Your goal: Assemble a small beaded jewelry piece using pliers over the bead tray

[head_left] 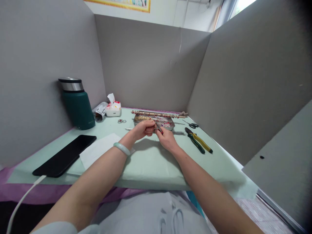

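Note:
My left hand, with a pale green bangle on its wrist, is closed in a pinch. Whatever lies between its fingertips is too small to make out. My right hand is wrapped round a slim hand tool with dark jaws and a red-and-black grip, probably small pliers. The tool's tip meets the left fingertips. Just behind both hands is a metal tray of gold, red and clear beads. A rod strung with small red pieces lies across its far side.
Green-and-yellow cutting pliers and black scissors lie at right, near thin metal rods. Left are a phone on a cable, white paper, a green flask, tissues and small rings. Grey partitions enclose the table.

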### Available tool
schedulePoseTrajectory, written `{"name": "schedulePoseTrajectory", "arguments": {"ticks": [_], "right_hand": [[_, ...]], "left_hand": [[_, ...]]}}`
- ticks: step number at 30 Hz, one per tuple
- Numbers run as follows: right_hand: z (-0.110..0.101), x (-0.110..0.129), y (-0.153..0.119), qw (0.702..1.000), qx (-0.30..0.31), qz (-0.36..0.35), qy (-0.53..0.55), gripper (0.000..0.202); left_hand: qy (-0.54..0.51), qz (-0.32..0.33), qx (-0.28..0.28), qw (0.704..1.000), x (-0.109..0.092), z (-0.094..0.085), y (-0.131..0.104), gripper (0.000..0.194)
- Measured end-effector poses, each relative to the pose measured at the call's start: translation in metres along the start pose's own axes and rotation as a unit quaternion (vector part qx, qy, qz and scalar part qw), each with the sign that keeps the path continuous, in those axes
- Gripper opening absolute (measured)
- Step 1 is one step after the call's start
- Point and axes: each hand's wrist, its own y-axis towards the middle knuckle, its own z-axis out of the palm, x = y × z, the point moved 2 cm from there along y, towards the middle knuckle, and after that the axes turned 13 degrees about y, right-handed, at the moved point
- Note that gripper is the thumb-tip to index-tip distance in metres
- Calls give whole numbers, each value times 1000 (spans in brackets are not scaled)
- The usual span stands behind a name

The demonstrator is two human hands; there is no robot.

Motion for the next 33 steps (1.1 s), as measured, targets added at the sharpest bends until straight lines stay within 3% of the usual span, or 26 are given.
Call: {"name": "schedulePoseTrajectory", "arguments": {"ticks": [24,33], "right_hand": [[-1,5,-1,999,15,19,46,28],[-1,4,-1,1000,6,-2,7,27]], "left_hand": [[-8,1,6,1000,1,-1,0,18],[7,18,13,1000,2,-3,2,19]]}}
